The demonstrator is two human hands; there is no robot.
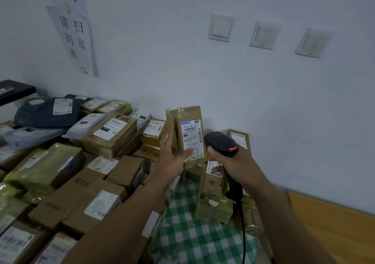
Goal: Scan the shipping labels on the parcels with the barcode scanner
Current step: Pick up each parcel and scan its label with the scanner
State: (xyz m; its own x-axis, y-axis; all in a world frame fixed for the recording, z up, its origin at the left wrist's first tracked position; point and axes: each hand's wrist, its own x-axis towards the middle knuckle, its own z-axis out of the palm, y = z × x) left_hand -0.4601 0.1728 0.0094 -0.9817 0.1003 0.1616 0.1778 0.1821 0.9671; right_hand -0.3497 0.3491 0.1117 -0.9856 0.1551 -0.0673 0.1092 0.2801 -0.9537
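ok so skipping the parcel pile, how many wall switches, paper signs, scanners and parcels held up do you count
wall switches: 3
paper signs: 2
barcode scanner: 1
parcel held up: 1
total: 7

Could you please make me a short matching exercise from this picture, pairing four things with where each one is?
Things:
1. barcode scanner
2. taped parcel with the white label
3. dark blue mailer bag
4. green checked cloth

Places:
A. lying flat at the far back left
B. held upright in the left hand
C. gripped in the right hand
D. spread flat at the bottom middle

Pairs: 1-C, 2-B, 3-A, 4-D
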